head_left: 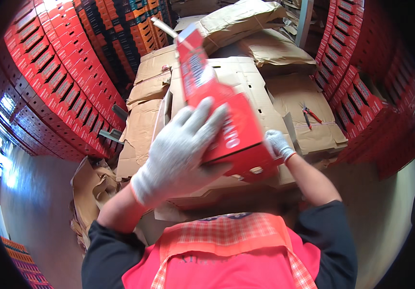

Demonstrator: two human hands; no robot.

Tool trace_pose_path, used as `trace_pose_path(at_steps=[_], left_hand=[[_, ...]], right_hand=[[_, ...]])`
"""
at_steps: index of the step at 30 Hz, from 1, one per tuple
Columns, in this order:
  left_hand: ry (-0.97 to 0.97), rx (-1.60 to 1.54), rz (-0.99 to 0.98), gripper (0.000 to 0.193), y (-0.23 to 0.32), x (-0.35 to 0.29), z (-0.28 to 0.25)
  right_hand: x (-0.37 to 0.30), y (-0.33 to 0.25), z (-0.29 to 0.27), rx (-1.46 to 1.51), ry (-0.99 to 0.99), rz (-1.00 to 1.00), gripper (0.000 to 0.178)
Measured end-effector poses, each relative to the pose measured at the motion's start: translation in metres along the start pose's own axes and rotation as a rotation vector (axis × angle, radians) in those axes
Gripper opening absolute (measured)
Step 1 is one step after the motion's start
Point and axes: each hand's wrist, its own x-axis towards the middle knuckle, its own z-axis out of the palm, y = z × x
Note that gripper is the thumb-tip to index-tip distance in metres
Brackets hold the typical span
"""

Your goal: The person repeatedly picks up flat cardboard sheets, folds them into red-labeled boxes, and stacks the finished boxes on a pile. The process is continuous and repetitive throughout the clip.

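Observation:
A red cardboard box, smeared by motion, is held tilted in front of my chest, with a long flap or side rising at its far end. My left hand, in a white knit glove, grips its left side with fingers laid along the red card and thumb low near the front corner. At the right end of the box, my right hand, gloved as well, is closed on the edge; its fingertips are partly hidden. Beneath lie flat brown cardboard sheets with small slots.
Red-handled pliers or cutters lie on cardboard at the right. Stacks of red boxes rise at left and right. Crumpled brown paper covers the far end, and torn cardboard hangs at the near left.

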Motion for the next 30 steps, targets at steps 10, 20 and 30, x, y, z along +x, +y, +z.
trace_pose_path(at_steps=[10, 20, 30], left_hand=[[0.717, -0.324, 0.197, 0.116, 0.043, 0.087, 0.115], [0.49, -0.884, -0.251, 0.145, 0.059, 0.067, 0.158], [0.149, -1.162, -0.268, 0.107, 0.044, 0.046, 0.149]], right_hand=[[-0.097, -0.22, -0.106, 0.07, 0.27, -0.949, 0.026], [-0.127, -0.283, -0.089, -0.359, -0.342, -0.261, 0.025], [-0.077, -0.286, -0.006, -0.671, -0.225, -1.308, 0.025]])
